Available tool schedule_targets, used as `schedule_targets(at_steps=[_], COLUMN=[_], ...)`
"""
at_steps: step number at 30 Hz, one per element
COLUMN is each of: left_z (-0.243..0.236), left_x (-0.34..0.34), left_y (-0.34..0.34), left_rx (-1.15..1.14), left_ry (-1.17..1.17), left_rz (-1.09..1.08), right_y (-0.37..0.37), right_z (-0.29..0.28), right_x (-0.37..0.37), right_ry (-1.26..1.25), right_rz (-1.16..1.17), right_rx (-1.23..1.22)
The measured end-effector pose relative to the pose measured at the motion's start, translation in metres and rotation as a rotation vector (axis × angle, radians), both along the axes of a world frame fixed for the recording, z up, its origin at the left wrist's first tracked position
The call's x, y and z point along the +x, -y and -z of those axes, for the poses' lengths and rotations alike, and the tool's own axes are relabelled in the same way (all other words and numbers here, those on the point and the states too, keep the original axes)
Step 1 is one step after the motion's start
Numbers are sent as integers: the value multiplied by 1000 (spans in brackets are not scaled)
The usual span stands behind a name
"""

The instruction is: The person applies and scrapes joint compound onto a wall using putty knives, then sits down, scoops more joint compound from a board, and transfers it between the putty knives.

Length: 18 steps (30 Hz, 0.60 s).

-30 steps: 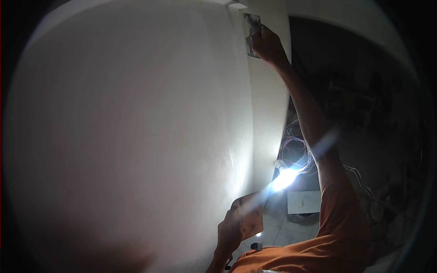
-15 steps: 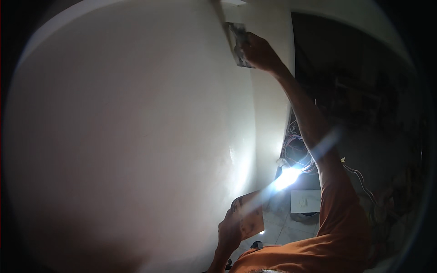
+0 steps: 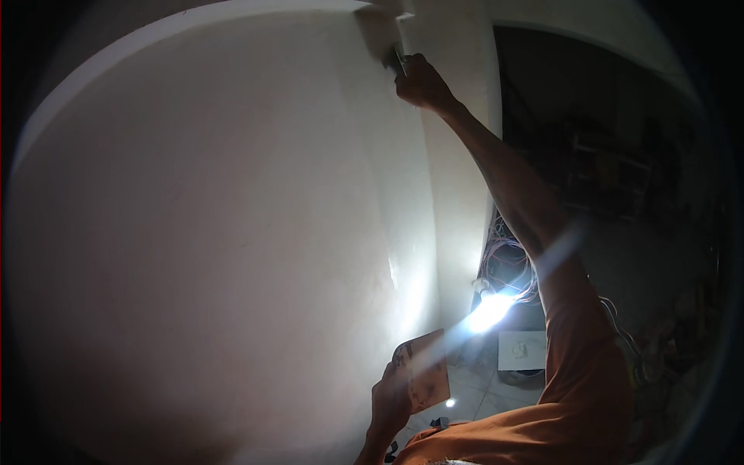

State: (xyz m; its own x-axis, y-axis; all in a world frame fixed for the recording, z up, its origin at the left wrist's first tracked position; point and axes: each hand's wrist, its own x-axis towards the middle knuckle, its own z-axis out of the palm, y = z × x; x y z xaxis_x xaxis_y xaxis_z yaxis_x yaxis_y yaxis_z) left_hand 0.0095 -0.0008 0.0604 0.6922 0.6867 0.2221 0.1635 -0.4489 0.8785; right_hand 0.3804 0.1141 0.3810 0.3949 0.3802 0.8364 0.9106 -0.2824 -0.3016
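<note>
High up beside the inner corner of the pale plastered wall (image 3: 232, 201), my right hand (image 3: 424, 82) is closed round the handle of a plastering trowel (image 3: 391, 59). The trowel is tilted nearly edge-on, its blade at the wall; shadow and blur hide exactly where it touches. Low down, close to the wall, my left hand (image 3: 390, 397) grips a flat rectangular plate (image 3: 428, 373) by its left side. The plate has rounded corners, an orange-brown face and dark smears.
A glowing lamp (image 3: 491, 311) hangs by the wall's right edge, with looped thin wires (image 3: 508, 252) behind it. Below stands a round bucket (image 3: 521, 379) with a white board (image 3: 521, 350) on top, a pale lump on it. Dim clutter fills the right side, above a tiled floor (image 3: 473, 394).
My right hand has shifted slightly left, and the trowel has turned from showing its broad face to nearly edge-on. My left hand and the plate stay almost in place.
</note>
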Motion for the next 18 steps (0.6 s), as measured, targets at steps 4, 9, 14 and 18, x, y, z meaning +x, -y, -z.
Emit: schedule_targets(at_steps=[4,9,14,18], left_z=[3,3,1,-1], left_x=[1,14,1,1], left_y=[-7,-2,-5,0], left_rx=[143,-13,313,243], left_ry=[-45,-75,-88,-101], left_rz=[-15,26,-21,12], right_y=[53,30,-1,-15], right_z=[-11,-33,-50,-62], right_x=[-42,22,14,46], right_ry=[-125,-99,9,225], right_rz=[-376,-140,-43,119], right_rx=[-6,101,45,-24])
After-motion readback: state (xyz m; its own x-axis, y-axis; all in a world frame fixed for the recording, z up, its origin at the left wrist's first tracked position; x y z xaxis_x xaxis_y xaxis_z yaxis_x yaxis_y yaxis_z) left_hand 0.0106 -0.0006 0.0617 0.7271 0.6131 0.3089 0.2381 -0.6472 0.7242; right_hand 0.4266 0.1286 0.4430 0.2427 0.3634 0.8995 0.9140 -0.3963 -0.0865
